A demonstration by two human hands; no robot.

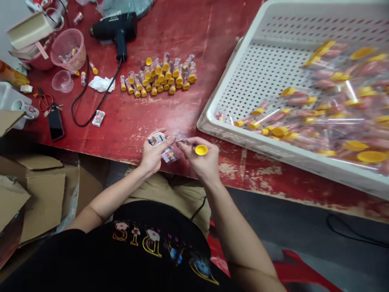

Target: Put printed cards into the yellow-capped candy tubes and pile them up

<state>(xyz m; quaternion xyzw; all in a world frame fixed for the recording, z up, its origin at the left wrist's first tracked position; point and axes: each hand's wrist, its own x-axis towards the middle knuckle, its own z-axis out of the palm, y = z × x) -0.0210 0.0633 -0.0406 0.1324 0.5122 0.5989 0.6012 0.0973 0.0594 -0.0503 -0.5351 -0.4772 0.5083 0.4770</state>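
My left hand is closed on a small stack of printed plastic sleeves, its thumb lying across them. Another printed sleeve hangs below the left thumb. My right hand is closed around a tube, whose yellow cap shows between the fingers and palm; most of the tube is hidden. Between both hands, at the right fingertips, is a thin clear printed sleeve. Both hands are over the front edge of the red table.
Several yellow-capped tubes stand grouped beyond my hands. A white perforated crate holding many tubes is at right. At left are a heat gun with its cable, a pink basket, a phone and a sleeve stack.
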